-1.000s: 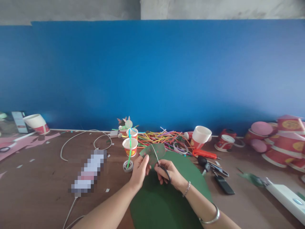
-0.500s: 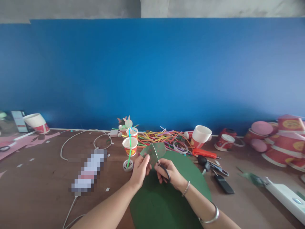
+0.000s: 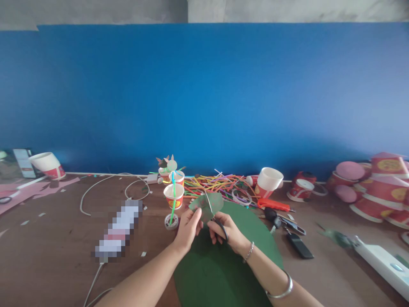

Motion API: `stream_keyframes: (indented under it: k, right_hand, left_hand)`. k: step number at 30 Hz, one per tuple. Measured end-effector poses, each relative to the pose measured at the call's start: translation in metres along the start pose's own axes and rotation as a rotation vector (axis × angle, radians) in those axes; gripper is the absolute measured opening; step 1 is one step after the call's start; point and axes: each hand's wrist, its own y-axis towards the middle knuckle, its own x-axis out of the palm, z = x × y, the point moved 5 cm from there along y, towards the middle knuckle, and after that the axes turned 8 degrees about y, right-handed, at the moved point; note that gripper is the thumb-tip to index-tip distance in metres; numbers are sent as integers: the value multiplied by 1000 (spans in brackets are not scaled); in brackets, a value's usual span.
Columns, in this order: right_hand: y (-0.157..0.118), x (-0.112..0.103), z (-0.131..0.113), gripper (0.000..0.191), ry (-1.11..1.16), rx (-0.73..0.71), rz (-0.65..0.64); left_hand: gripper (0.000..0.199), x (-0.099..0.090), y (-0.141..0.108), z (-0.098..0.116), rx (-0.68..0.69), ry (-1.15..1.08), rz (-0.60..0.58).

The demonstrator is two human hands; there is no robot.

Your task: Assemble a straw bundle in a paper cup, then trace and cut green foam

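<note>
Between the thumb and fingers of my left hand is a small piece of green paper. My right hand grips black-handled scissors, fingers in the loops. Their blades lie across the paper, pointing up and to the left; whether they are parted I cannot tell. Beneath both hands a large dark green rounded sheet covers the middle of the table. Just left of the paper stands a red and white paper cup with a green straw-like strip, near a small roll of tape.
Colourful thin sticks are heaped behind the hands. To the right are a white cup, an orange tool, keys and a white glue gun-like device. A blurred phone with a cable lies left. A blue wall rises behind.
The green paper looks slightly rounder at its upper right edge. Both hands hold nearly the same place, and the view has shifted very slightly.
</note>
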Motion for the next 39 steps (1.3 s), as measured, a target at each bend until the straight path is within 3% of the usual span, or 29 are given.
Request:
stream_keyframes:
  k: [22, 31, 39]
  right_hand:
    - [0, -1, -1, 30, -21, 6, 55]
    - [0, -5, -3, 35, -57, 46, 81]
    - [-2, -7, -6, 35, -78, 92, 49]
  left_hand:
    - [46, 3, -1, 1, 4, -4, -36]
    - [45, -1, -2, 1, -8, -41, 29]
    - [38, -6, 0, -2, 61, -81, 76]
